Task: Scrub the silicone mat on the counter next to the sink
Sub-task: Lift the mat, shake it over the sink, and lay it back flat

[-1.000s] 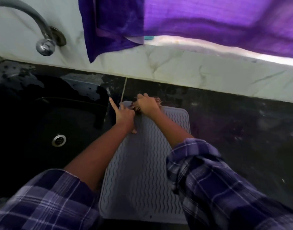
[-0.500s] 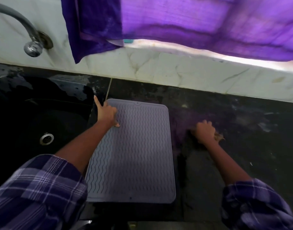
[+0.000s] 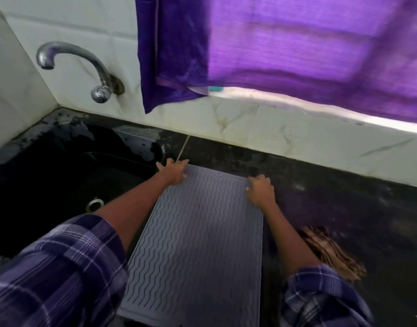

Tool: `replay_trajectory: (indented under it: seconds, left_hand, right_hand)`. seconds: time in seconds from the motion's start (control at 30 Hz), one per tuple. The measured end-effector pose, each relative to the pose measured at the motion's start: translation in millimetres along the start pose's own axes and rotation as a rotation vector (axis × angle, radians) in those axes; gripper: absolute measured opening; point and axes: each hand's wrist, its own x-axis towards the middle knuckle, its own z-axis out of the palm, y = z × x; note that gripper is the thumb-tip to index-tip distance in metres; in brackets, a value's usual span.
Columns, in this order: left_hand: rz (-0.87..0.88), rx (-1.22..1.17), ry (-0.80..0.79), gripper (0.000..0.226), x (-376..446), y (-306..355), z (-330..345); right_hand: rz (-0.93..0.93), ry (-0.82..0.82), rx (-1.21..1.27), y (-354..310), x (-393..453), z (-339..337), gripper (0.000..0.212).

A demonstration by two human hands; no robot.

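Mat (image 3: 198, 244) far corners gripped by both hands: left (image 3: 173, 172), right (image 3: 259, 191); sink (image 3: 61, 175) beside.

1. The silicone mat (image 3: 198, 244) is grey, rectangular with rounded corners, and ribbed with wavy lines.
2. It lies flat on the dark counter (image 3: 344, 208), its long left edge just beside the black sink (image 3: 61, 173).

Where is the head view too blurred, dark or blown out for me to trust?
Head view: the purple curtain is motion-smeared, the strip of window light under it blown out; the black sink basin is nearly lost in shadow; the silicone mat ridges read clearly; straight edges bow from the wide lens.
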Motion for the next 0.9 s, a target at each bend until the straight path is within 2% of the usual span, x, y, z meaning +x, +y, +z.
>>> replay_trajectory:
  seconds: [0.1,0.27,0.37,0.4,0.47,0.53,0.67,0.73,0.83,0.9]
  left_hand:
    - [-0.064,0.119,0.03,0.05,28.4,-2.6,-7.4]
    - [-0.047,0.258,0.069,0.02,39.8,4.6,-27.0]
    - [0.029,0.375,0.141,0.02,36.7,8.6,-40.9]
    - [0.06,0.397,0.171,0.02,33.5,8.8,-44.7]
    - [0.116,0.327,0.156,0.018,25.2,3.2,-52.9]
    - [0.181,0.16,0.083,0.019,13.3,-7.6,-65.0]
    - [0.345,-0.041,0.011,0.024,-29.4,-41.3,-109.8]
    - [0.382,-0.068,-0.091,0.023,-60.6,-66.1,-145.3]
    - [0.376,-0.047,-0.136,0.014,-111.9,-105.0,-217.4]
    - [0.362,-0.077,-0.164,0.024,-150.0,-138.3,-261.1]
  right_hand:
    - [0.018,0.034,0.015,9.1,22.8,5.1,0.036]
    - [0.042,0.034,0.002,8.0,34.4,-8.2,0.025]
    - [0.061,0.03,0.033,-1.5,27.1,-16.4,0.007]
    - [0.07,0.043,0.042,-6.3,23.2,-20.6,0.007]
    - [0.084,0.083,0.078,-20.5,14.0,-32.6,0.012]
    - [0.069,0.116,0.125,-41.2,2.0,-48.4,0.013]
    - [-0.042,0.149,0.207,-106.5,-32.0,-102.5,0.016]
    - [-0.135,0.163,0.156,-147.9,-51.1,-138.9,0.022]
    - [-0.22,0.272,0.125,-203.3,-76.1,-206.8,0.023]
    - [-0.273,0.354,0.127,-240.0,-92.8,-246.3,0.022]
